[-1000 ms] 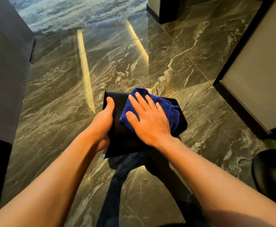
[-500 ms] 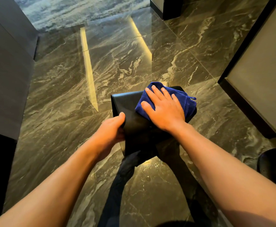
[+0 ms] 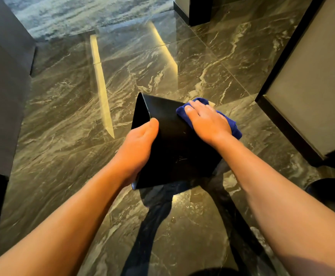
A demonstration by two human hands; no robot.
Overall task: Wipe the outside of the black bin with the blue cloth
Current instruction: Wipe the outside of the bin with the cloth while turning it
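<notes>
The black bin (image 3: 172, 150) is a glossy square-sided box, tipped over above the marble floor in the middle of the view, one flat side facing up at me. My left hand (image 3: 138, 148) grips its left edge, thumb on top and fingers hidden underneath. My right hand (image 3: 206, 121) lies flat on the blue cloth (image 3: 230, 124), pressing it against the bin's far right corner. Most of the cloth is covered by the hand; its folds stick out beyond the fingers and to the right of the hand.
Dark glossy marble floor (image 3: 67, 124) spreads all around, with bright light reflections. A grey wall panel (image 3: 1, 92) stands at the left, a beige cabinet with a black base (image 3: 310, 80) at the right. A dark round object (image 3: 334, 196) sits at the lower right edge.
The bin has turned in my left hand, showing a larger flat side. My right hand has slid the blue cloth from the middle of the bin to its far right corner.
</notes>
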